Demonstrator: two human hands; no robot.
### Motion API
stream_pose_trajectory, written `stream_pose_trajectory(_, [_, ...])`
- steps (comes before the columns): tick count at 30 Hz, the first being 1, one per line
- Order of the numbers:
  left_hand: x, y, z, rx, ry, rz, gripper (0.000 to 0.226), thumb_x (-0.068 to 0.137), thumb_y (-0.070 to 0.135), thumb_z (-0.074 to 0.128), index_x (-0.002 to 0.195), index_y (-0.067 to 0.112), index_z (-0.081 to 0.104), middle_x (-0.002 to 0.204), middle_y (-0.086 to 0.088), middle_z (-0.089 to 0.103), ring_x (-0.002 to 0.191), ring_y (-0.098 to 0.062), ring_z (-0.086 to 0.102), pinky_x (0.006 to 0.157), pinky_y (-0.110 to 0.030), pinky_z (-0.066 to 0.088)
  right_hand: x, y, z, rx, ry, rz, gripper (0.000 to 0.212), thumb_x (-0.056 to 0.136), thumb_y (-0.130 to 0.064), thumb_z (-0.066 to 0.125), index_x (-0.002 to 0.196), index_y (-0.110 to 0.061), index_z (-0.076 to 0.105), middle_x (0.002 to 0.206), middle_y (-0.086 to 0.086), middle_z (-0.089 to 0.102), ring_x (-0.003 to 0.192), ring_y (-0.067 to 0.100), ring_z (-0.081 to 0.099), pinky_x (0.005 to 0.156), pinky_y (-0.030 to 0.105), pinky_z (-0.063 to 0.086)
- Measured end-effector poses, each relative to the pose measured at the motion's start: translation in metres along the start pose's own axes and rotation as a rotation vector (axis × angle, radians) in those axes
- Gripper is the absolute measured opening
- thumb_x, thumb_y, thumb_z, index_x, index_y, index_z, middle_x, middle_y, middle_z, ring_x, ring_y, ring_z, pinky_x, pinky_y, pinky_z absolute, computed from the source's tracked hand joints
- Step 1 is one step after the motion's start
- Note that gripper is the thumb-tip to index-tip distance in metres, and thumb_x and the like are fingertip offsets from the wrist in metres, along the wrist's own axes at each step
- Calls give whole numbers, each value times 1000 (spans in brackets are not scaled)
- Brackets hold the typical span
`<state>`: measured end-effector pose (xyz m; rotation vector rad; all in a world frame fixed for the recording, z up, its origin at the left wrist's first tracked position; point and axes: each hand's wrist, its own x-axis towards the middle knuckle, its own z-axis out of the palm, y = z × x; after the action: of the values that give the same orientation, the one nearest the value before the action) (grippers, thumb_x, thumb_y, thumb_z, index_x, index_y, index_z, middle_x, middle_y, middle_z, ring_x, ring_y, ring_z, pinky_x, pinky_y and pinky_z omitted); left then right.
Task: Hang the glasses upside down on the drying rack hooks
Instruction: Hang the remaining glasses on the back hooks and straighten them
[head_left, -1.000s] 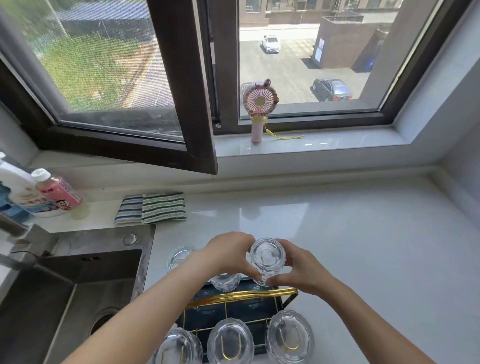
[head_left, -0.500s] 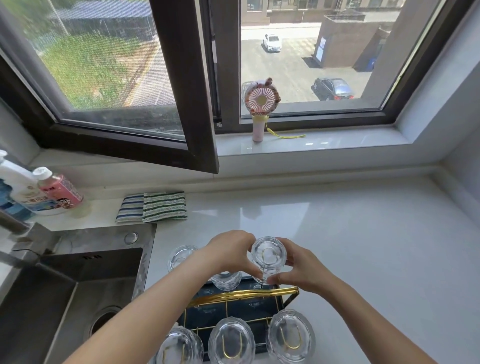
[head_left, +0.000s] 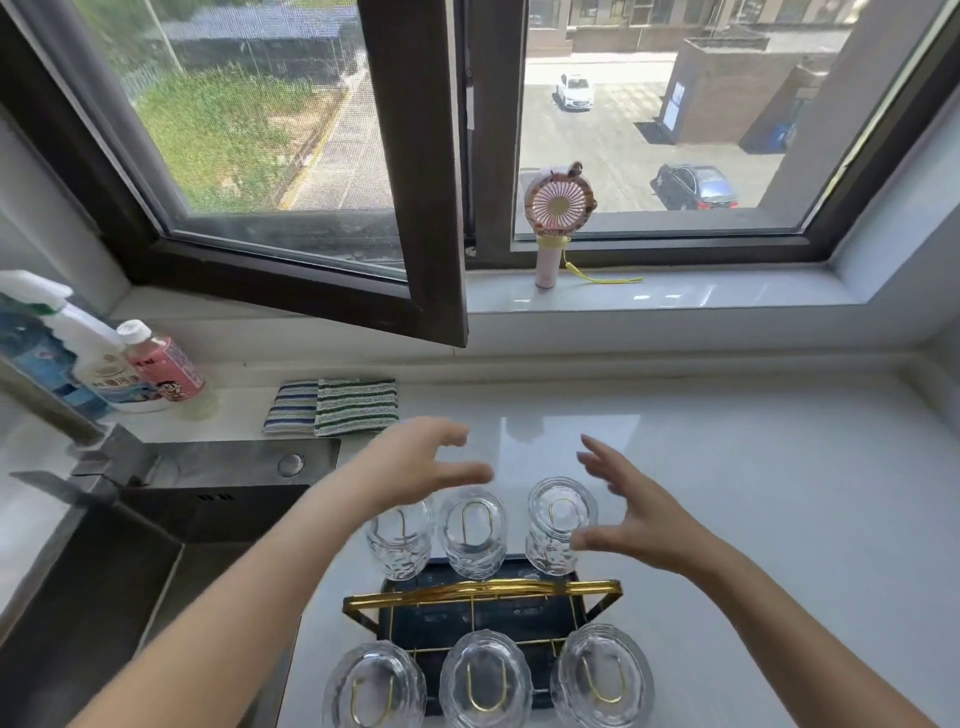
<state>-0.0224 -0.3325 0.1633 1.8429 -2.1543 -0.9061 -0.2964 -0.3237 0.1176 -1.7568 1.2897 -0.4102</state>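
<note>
Basically done: all six glasses sit inverted on the drying rack (head_left: 480, 590) hooks, far-right glass (head_left: 558, 525) included, with left hand (head_left: 415, 467) and right hand (head_left: 641, 512) spread, empty, flanking the far row, so next is just pulling clear.

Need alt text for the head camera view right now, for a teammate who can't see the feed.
Both hands, left hand and right hand, hover open and empty above a gold-wire drying rack on a white counter, where six clear glasses hang upside down in two rows of three. A sink lies to the left, a window behind.
</note>
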Motion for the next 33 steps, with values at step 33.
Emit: stream_pose_trajectory(33, [-51, -53, 34, -29, 53, -102, 101, 61, 54, 77, 143, 24, 24, 147, 4, 36, 130, -14, 36, 105, -32, 32, 45, -55, 56, -771, -118, -199, 94, 53, -81, 58, 131, -31, 40, 117, -3, 64, 117, 20, 44, 108, 36, 19])
